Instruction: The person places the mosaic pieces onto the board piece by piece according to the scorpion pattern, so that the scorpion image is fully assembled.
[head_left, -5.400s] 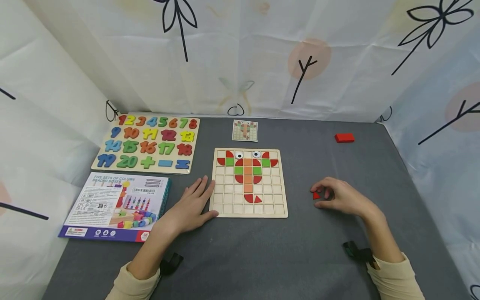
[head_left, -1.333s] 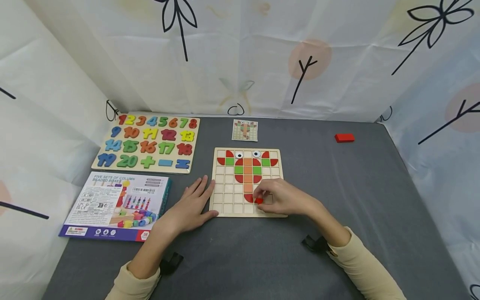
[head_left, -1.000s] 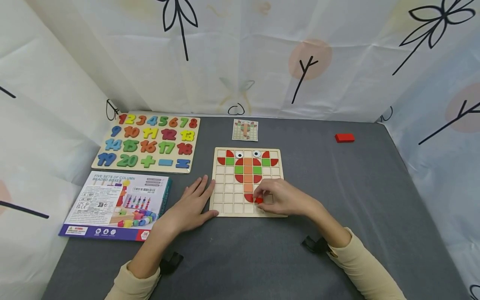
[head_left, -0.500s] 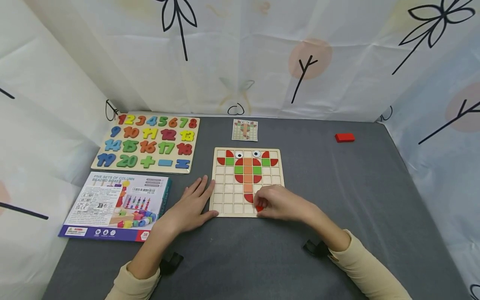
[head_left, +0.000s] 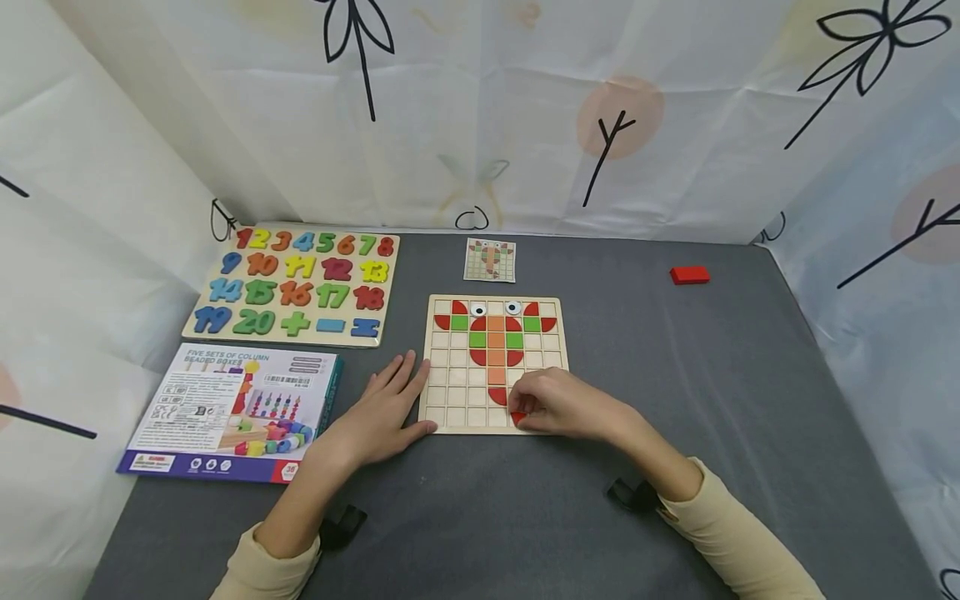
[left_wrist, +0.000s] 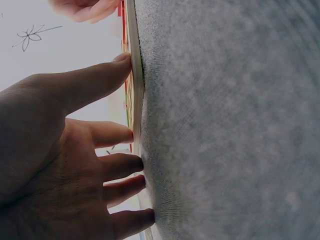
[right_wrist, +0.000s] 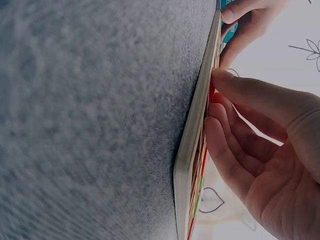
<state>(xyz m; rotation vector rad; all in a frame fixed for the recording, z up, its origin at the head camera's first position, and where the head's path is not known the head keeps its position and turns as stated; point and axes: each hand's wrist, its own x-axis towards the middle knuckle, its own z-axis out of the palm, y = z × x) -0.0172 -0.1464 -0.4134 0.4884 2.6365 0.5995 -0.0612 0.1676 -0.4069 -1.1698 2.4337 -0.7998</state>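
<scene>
A wooden grid board (head_left: 447, 398) lies in the middle of the table, its cells holding red, green and orange pieces and two eye pieces. Over its lower right part, my right hand (head_left: 562, 407) pinches a small red triangle (head_left: 519, 418) at the bottom row, partly covered by the fingers. In the right wrist view red shows between thumb and fingertips, close against the board. My left hand (head_left: 386, 408) lies flat with spread fingers, thumb and index touching the board's left edge; the left wrist view shows those fingertips (left_wrist: 125, 134) along that edge.
A small pattern card (head_left: 490, 262) lies behind the board. At the left are a number puzzle board (head_left: 315, 246) and a boxed toy set (head_left: 225, 417). Toward the back right sits a red block (head_left: 689, 276). White printed cloth hangs around the table.
My right hand has come leftward from the bare table onto the board, carrying the red triangle. Within the last second it shifted slightly down to the bottom row. The left hand stayed still.
</scene>
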